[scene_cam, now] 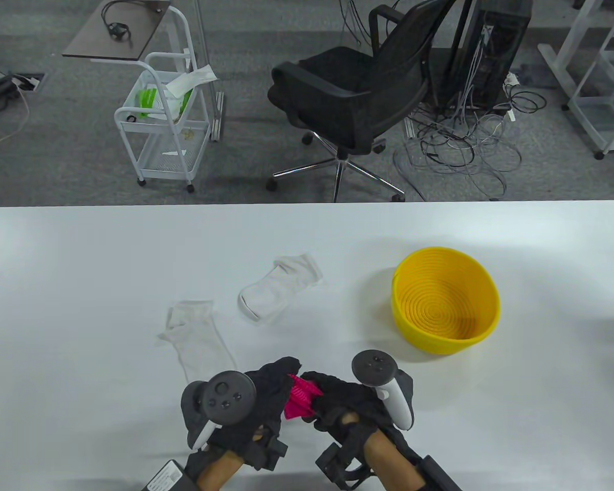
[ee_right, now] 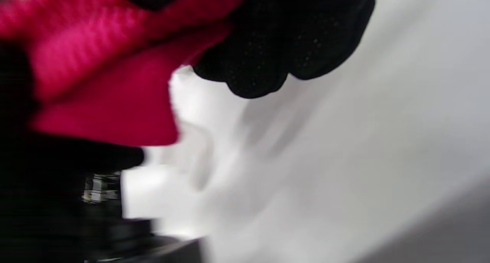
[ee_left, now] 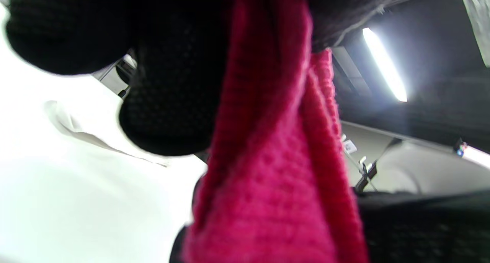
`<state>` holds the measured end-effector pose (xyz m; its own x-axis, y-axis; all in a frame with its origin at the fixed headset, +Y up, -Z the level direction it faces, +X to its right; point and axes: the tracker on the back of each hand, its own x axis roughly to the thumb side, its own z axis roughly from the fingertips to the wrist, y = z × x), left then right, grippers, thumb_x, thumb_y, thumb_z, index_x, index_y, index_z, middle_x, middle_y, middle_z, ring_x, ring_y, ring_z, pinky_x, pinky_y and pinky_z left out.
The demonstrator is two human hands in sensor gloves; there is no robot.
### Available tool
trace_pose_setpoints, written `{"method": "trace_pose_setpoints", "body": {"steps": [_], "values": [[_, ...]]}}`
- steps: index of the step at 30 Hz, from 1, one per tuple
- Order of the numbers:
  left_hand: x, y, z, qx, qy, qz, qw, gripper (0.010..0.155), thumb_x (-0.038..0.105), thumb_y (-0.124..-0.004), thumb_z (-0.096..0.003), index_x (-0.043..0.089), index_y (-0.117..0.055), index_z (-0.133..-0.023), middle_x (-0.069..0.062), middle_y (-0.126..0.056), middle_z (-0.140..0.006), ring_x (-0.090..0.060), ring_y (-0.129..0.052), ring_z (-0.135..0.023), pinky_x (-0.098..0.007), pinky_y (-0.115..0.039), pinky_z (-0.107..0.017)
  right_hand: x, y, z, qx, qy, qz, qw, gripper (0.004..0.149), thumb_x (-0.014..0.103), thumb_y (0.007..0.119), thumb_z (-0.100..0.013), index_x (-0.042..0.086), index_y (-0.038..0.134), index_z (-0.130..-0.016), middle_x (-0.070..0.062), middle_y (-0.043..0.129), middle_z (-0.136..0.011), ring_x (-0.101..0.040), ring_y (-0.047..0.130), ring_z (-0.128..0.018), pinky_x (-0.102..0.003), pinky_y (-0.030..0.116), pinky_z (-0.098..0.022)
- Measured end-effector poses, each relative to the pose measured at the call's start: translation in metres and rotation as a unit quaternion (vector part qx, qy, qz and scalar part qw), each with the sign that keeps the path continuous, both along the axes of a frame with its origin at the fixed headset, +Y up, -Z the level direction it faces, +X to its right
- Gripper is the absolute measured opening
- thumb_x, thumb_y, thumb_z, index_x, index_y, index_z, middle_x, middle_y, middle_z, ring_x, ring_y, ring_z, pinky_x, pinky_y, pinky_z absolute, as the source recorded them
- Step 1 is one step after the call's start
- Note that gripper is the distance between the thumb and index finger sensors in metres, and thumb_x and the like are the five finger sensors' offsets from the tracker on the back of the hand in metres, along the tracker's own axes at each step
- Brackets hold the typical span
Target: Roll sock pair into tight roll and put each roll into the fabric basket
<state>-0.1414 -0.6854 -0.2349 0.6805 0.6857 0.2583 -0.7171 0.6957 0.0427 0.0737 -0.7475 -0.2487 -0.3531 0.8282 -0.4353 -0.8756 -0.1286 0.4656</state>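
Both gloved hands meet near the table's front edge and grip a pink knitted sock bundle (scene_cam: 300,399) between them. My left hand (scene_cam: 266,391) curls round its left side, my right hand (scene_cam: 332,399) round its right. The pink sock (ee_left: 275,159) fills the left wrist view below the black fingers (ee_left: 168,110). In the right wrist view the pink sock (ee_right: 107,75) lies under the gloved fingers (ee_right: 283,44). Two white socks lie flat on the table: one (scene_cam: 197,335) just beyond my left hand, the other (scene_cam: 281,291) farther back. The yellow basket (scene_cam: 483,284) stands empty to the right.
The white table (scene_cam: 82,286) stretches wide on both sides. Behind its far edge stand a black office chair (scene_cam: 358,97), a white wire cart (scene_cam: 166,123) and a tangle of cables (scene_cam: 460,148) on the floor.
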Motion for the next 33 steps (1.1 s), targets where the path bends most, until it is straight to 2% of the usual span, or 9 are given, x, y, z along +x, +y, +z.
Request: {"method": "trace_pose_setpoints", "body": {"steps": [6,11,12,19,21,28,33], "values": [[-0.011,-0.007,-0.009,-0.032,0.006,0.038,0.999,0.043,0.037,-0.074,-0.0407,0.026,-0.086,-0.080,-0.014,-0.106,-0.070,-0.024,-0.117,-0.029,-0.043,-0.090,-0.022,0.003,0.012,0.006,0.021,-0.010,-0.101,0.995,0.047,0.021,0.072,-0.048,0.024,0.065,-0.094,0.001,0.088,-0.086,-0.017,0.100,-0.071,-0.044,0.085,-0.057],[-0.019,-0.013,-0.012,-0.048,0.021,0.040,0.998,0.045,0.041,-0.073,-0.0407,0.034,-0.087,-0.083,-0.005,-0.101,-0.076,-0.025,-0.110,-0.044,-0.045,-0.086,-0.031,0.002,0.021,0.006,0.055,0.018,-0.124,0.991,0.044,0.022,0.073,-0.048,0.021,0.069,-0.092,0.000,0.090,-0.084,-0.018,0.100,-0.073,-0.046,0.082,-0.059],[-0.020,-0.014,-0.014,-0.050,0.017,0.052,0.997,0.045,0.040,-0.075,-0.0401,0.033,-0.088,-0.082,-0.005,-0.103,-0.070,-0.024,-0.110,-0.041,-0.044,-0.086,-0.031,0.002,0.022,0.005,0.059,0.032,-0.123,0.990,0.043,0.022,0.073,-0.048,0.021,0.070,-0.091,-0.001,0.090,-0.084,-0.018,0.100,-0.073,-0.046,0.081,-0.060],[-0.029,-0.016,-0.018,-0.082,0.023,0.120,0.989,0.045,0.036,-0.079,-0.0378,0.024,-0.090,-0.079,-0.006,-0.111,-0.056,-0.020,-0.116,-0.031,-0.042,-0.090,-0.026,-0.001,0.022,0.003,0.063,0.074,-0.134,0.986,0.042,0.025,0.078,-0.048,0.026,0.073,-0.089,0.003,0.089,-0.088,-0.018,0.097,-0.078,-0.049,0.076,-0.065],[-0.033,-0.019,-0.019,-0.116,0.018,0.159,0.980,0.044,0.035,-0.080,-0.0376,0.023,-0.091,-0.079,-0.007,-0.112,-0.055,-0.021,-0.117,-0.030,-0.043,-0.091,-0.025,0.000,0.022,0.003,0.065,0.081,-0.135,0.985,0.041,0.025,0.079,-0.047,0.027,0.075,-0.088,0.004,0.089,-0.088,-0.018,0.097,-0.078,-0.050,0.075,-0.065],[-0.039,-0.026,-0.021,-0.171,0.000,0.268,0.948,0.043,0.034,-0.082,-0.0374,0.020,-0.092,-0.077,-0.007,-0.113,-0.054,-0.022,-0.120,-0.033,-0.044,-0.091,-0.027,0.004,0.023,-0.003,0.076,0.106,-0.133,0.982,0.041,0.026,0.083,-0.045,0.032,0.081,-0.085,0.008,0.089,-0.089,-0.018,0.093,-0.081,-0.053,0.071,-0.067],[-0.037,-0.022,-0.019,-0.156,-0.026,0.315,0.936,0.042,0.035,-0.082,-0.0379,0.022,-0.091,-0.077,-0.003,-0.113,-0.056,-0.021,-0.119,-0.040,-0.044,-0.090,-0.032,0.007,0.020,-0.005,0.078,0.112,-0.112,0.984,0.038,0.027,0.083,-0.044,0.033,0.084,-0.082,0.008,0.088,-0.090,-0.018,0.092,-0.081,-0.055,0.070,-0.066]]}}
